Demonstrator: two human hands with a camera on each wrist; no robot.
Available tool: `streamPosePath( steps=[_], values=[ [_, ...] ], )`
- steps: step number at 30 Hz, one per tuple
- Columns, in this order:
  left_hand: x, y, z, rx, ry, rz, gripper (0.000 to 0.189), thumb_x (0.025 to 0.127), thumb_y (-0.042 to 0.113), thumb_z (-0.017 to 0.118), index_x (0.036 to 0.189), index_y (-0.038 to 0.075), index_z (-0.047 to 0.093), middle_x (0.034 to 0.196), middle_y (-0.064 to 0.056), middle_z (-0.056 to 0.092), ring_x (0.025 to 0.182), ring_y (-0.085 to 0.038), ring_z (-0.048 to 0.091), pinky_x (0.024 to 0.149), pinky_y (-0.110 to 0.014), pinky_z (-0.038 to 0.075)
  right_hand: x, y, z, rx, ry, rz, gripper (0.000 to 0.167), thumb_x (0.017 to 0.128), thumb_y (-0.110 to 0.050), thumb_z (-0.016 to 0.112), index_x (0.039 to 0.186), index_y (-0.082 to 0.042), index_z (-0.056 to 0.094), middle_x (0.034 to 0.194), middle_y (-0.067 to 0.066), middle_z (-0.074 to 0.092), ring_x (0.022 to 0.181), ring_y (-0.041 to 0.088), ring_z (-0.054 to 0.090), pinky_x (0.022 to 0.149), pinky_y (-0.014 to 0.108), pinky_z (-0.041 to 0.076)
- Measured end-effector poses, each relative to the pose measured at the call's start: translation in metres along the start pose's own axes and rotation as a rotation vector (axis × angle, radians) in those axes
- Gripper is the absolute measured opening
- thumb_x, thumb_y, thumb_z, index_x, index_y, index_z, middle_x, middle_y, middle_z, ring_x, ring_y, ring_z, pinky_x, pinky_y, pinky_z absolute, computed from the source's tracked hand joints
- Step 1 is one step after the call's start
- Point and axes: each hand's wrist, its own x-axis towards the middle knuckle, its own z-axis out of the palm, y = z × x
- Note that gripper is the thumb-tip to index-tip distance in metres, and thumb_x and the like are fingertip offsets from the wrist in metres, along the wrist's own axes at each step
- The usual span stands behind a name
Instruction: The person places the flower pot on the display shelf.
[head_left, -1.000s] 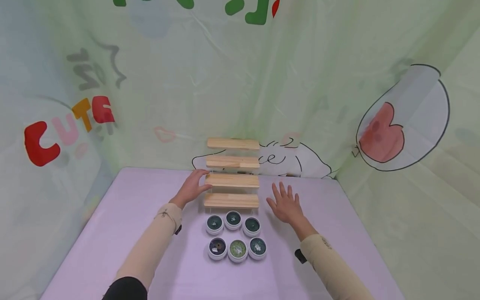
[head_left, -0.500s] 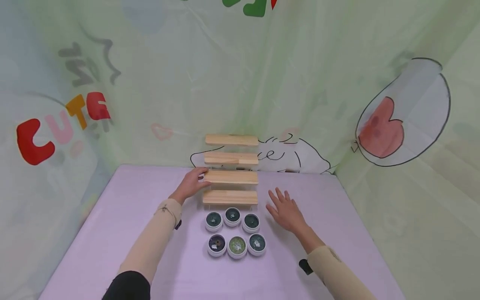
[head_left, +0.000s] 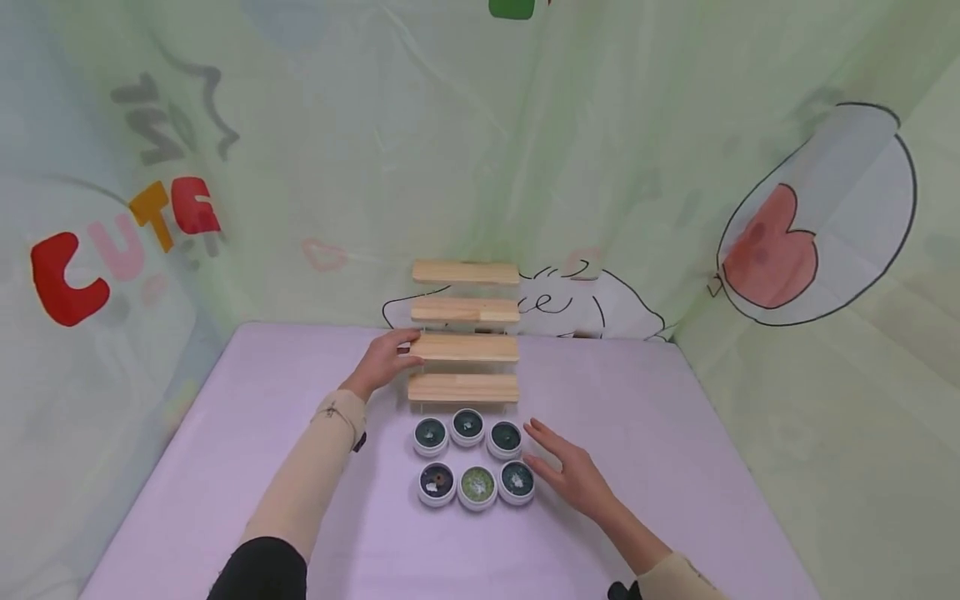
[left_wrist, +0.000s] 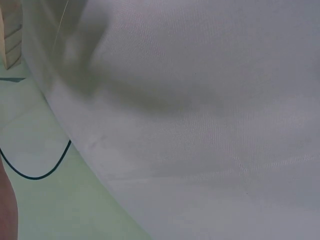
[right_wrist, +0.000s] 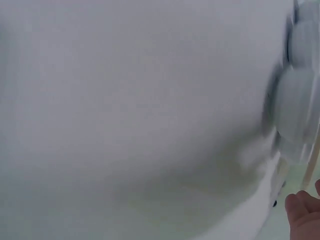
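Note:
A four-tier wooden display rack stands near the back of the table. My left hand holds the left end of its second board from the bottom, fingers above and thumb below in the head view. Several round white jars with dark lids or contents stand in two rows before the rack, among them a speckled green jar. My right hand hovers just right of the jars, thumb and fingers apart, fingertips right at the dark green jar at the front right. Blurred white jars show in the right wrist view.
A pale purple cloth covers the table. Behind and along both sides hangs a printed light green curtain, close behind the rack.
My right hand has come down and left, from beside the rack to the jars' right side. The left hand stays at the rack's left end. The head view has tilted slightly downward.

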Motion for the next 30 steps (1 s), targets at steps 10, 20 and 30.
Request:
streamPosePath(
  steps=[10, 20, 30],
  values=[
    [0.001, -0.003, 0.0, 0.01, -0.015, -0.031, 0.06, 0.085, 0.01, 0.076, 0.135, -0.01, 0.051, 0.14, -0.026, 0.049, 0.124, -0.036, 0.053, 0.102, -0.036, 0.051, -0.035, 0.005, 0.027, 0.294, 0.052, -0.01, 0.052, 0.082, -0.019, 0.08, 0.129, -0.005, 0.064, 0.142, 0.015, 0.052, 0.129, 0.035, 0.048, 0.101, 0.025, 0.047],
    [0.0, -0.001, 0.0, 0.018, -0.022, -0.044, 0.06, 0.084, 0.01, 0.076, 0.135, -0.01, 0.051, 0.141, -0.025, 0.049, 0.125, -0.036, 0.052, 0.102, -0.036, 0.051, -0.04, 0.007, 0.045, 0.261, 0.132, -0.034, 0.051, 0.078, -0.018, 0.083, 0.126, -0.01, 0.068, 0.137, 0.008, 0.058, 0.127, 0.028, 0.053, 0.102, 0.006, 0.036],
    [0.002, -0.002, -0.001, 0.029, -0.017, -0.051, 0.06, 0.085, 0.01, 0.076, 0.135, -0.01, 0.05, 0.14, -0.024, 0.05, 0.124, -0.035, 0.053, 0.101, -0.035, 0.052, -0.039, 0.008, 0.05, 0.274, 0.13, 0.035, 0.056, 0.078, -0.016, 0.083, 0.13, -0.01, 0.065, 0.141, 0.003, 0.054, 0.13, 0.024, 0.049, 0.105, 0.008, 0.033]
  ],
)
